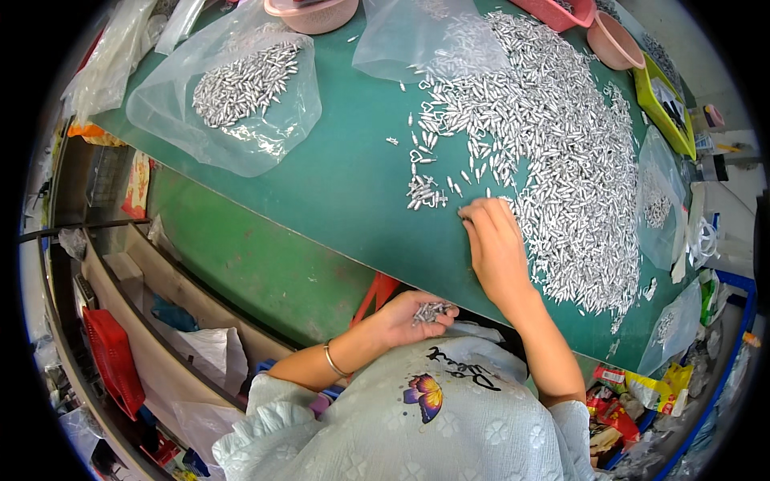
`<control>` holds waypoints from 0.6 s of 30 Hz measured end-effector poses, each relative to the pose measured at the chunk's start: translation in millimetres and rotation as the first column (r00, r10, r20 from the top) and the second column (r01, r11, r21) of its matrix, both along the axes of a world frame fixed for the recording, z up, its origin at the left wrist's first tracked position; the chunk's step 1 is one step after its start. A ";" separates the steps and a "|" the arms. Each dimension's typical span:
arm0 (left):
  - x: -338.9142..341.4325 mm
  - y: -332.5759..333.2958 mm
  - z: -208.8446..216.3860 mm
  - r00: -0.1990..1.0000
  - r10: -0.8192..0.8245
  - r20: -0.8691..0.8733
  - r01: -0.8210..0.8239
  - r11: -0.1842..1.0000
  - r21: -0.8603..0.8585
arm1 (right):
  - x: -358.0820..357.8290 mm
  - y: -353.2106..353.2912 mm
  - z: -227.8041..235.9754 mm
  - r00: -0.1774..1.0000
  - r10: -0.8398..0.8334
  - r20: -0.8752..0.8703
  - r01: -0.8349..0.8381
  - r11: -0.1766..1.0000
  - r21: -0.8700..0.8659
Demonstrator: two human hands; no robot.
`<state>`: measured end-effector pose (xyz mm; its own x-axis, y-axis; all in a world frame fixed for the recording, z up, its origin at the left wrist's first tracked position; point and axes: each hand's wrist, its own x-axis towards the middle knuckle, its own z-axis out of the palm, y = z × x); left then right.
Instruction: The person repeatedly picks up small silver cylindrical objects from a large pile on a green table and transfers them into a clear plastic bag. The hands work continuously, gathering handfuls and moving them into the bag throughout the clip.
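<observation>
My left hand (407,317) is cupped at the table's near edge, fingers curled round a handful of small silver metal parts (431,313). Over the green tabletop (353,172) my right hand (496,244) reaches forward with fingers bent and tips pressed together; whatever is between them is too small to make out. It lies at the left border of a broad heap of silver spindle-shaped parts (569,168). A small cluster of the same parts (425,192) sits just beyond and left of its fingertips, with loose pieces scattered nearby.
A clear plastic bag (233,148) with more silver parts lies at the far left. Another bag (401,48) overlaps the heap's back edge. Pink bowls (613,44) and a yellow-green tray (666,108) line the far right. A red basket (112,361) stands at lower left.
</observation>
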<state>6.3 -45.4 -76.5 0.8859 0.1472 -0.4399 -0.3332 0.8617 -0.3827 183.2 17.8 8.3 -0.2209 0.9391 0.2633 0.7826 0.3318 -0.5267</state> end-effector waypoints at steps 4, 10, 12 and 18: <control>-2.5 -0.2 -10.0 0.992 0.033 0.121 -0.040 0.998 0.055 | 5.6 -11.7 3.0 0.995 -0.016 -0.096 0.015 1.000 -0.018; -6.7 22.0 13.5 0.984 -0.179 0.002 0.174 0.962 0.209 | 1.0 -39.8 7.8 0.981 0.131 -0.143 -0.147 0.983 -0.110; -6.4 23.3 16.0 0.987 -0.148 0.068 0.136 0.978 0.158 | -0.6 -50.1 11.8 0.975 0.175 -0.141 -0.195 0.970 -0.144; -10.6 6.0 -11.1 0.980 0.054 0.191 -0.057 0.998 0.011 | -10.4 -50.0 17.3 0.933 0.282 -0.224 -0.321 0.933 -0.165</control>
